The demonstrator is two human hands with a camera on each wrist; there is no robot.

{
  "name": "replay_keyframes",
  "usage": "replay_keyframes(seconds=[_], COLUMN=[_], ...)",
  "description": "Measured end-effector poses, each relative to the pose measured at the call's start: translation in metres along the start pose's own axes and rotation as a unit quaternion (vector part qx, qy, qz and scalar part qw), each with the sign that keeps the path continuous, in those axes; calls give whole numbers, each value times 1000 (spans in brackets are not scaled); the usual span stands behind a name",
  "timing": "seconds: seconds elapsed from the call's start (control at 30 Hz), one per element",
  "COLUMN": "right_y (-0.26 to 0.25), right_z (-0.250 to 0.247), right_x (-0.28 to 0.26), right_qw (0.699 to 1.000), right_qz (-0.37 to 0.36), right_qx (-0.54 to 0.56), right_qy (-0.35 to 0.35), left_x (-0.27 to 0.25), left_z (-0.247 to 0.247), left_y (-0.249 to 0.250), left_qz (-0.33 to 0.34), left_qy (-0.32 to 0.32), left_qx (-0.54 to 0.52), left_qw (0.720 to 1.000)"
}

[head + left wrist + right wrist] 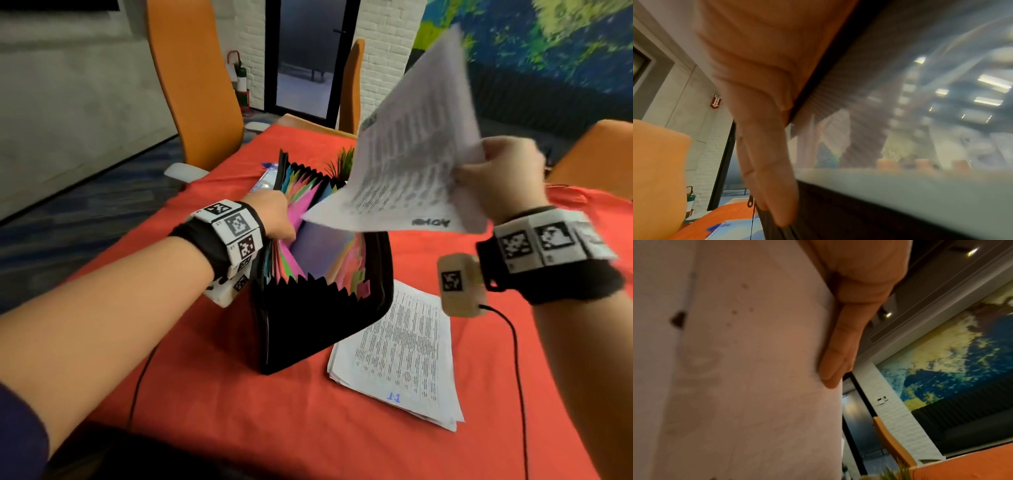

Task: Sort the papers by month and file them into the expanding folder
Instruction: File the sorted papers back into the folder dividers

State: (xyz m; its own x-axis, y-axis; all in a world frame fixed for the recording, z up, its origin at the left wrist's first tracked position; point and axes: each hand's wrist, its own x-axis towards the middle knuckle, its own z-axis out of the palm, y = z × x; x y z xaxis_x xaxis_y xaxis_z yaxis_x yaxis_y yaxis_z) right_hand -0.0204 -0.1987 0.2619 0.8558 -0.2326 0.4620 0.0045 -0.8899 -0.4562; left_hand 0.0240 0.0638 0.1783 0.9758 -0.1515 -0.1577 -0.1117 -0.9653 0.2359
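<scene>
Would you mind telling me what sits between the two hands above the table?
In the head view, the open expanding folder with its coloured dividers stands between the left hand and the right hand, whose held paper slants over it.

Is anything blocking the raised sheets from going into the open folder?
Nothing visible. The right hand grips the papers above the expanding folder, whose pockets the left hand spreads open. The remaining stack lies beside the folder, not over it.
</scene>
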Motion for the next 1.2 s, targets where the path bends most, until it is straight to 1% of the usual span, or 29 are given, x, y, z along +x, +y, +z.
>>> replay_keyframes(seconds=[0.1, 0.2, 0.3, 0.47, 0.57, 0.73, 0.77, 0.83, 0.87, 0.9, 0.93, 0.97, 1.0, 1.03, 1.07, 1.1, 1.17, 1.2], right_y=[-21, -36, -54, -88, -105, -122, -124, -122, -116, -110, -105, -102, -100, -98, -94, -89, -71, -58], right_z=[19, 21, 17, 24, 34, 58, 65, 89, 103, 114, 120, 125, 125, 126, 123, 116, 101, 91], right_x=[-10, -10, 1, 20, 18, 0, -5, -17, -24, -32, -40, -44, -46, -43, -40, -35, -25, -19], right_qw=[995, 983, 977, 972, 962, 941, 935, 919, 902, 880, 848, 825, 818, 820, 830, 850, 889, 906], right_qz=[-19, -20, -27, -59, -68, -54, -56, -58, -32, 27, 88, 112, 112, 110, 97, 84, 16, 26], right_qx=[-58, -120, -151, -185, -210, -249, -248, -210, -174, -116, -84, -80, -92, -97, -95, -93, -87, -32], right_qy=[-83, -139, -150, -132, -163, -223, -247, -327, -394, -460, -516, -548, -557, -553, -541, -511, -449, -420], left_x=[0, 1, 0, 0, -2, -6, -6, -7, -7, -6, -5, -4, -3, -3, -4, -6, -12, -14], left_z=[1, 1, 0, -4, -6, -5, -5, -4, -4, -3, -3, -2, -1, 0, 1, 2, 5, 6], left_y=[-1, -6, -12, -22, -24, -20, -19, -16, -15, -15, -15, -14, -14, -14, -14, -12, -9, -7], left_qz=[-3, -13, -15, -8, -8, -2, -1, 3, 5, 6, 5, 3, -2, -10, -19, -27, -37, -35], left_qy=[8, 4, 2, -24, -25, -9, -10, -4, 0, 6, 11, 12, 12, 11, 10, 14, 35, 47], left_qx=[-4, -14, -16, -15, -22, -18, -16, -12, -9, -7, -6, -3, 6, 20, 41, 63, 106, 132], left_qw=[1000, 1000, 1000, 1000, 999, 1000, 1000, 1000, 1000, 1000, 1000, 1000, 1000, 1000, 999, 998, 993, 990])
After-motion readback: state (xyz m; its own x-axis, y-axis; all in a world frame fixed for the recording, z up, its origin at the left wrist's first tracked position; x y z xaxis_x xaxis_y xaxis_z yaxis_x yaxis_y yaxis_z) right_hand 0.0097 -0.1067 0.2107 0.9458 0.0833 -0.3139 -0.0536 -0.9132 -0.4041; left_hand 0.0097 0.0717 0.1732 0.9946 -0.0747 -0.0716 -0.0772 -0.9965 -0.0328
